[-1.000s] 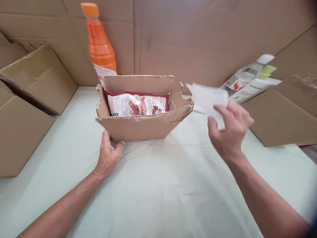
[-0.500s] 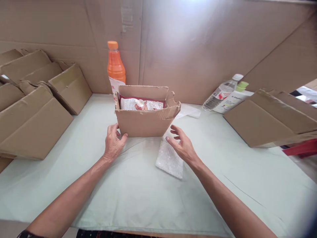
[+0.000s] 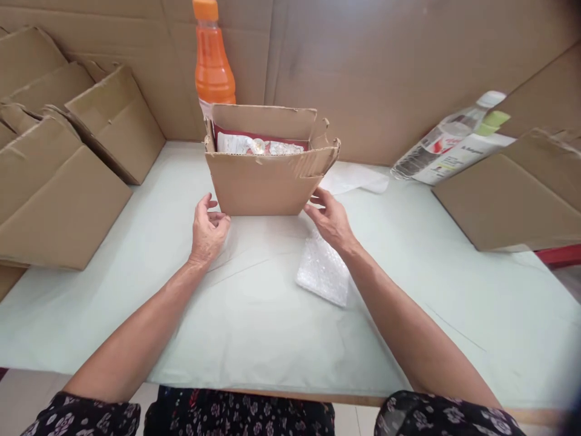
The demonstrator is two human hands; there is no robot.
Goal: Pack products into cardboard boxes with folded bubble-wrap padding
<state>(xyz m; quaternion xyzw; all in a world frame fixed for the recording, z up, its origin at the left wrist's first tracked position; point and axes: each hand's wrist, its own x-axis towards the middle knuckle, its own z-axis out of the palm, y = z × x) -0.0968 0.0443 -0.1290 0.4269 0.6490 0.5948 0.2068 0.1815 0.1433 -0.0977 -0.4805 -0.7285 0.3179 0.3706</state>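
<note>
An open cardboard box stands upright in the middle, with a white printed packet and something dark red inside. My left hand is beside its lower left corner, fingers apart and loosely curled. The thumb is close to that corner; whether it touches cannot be told. On the other side, my right hand has its thumb at the lower right front corner and its fingers against the right side. Just below this hand, a folded piece of bubble wrap lies flat.
Several cardboard boxes stand at left, and another box at right. An orange drink bottle rises behind the middle box. A clear bottle and a white tube lean at back right. Thin plastic lies behind my right hand.
My right hand has moved in to the box's right corner. My left thumb has eased off the front face. The view has tilted downward, showing more of the table's front edge and my sleeves.
</note>
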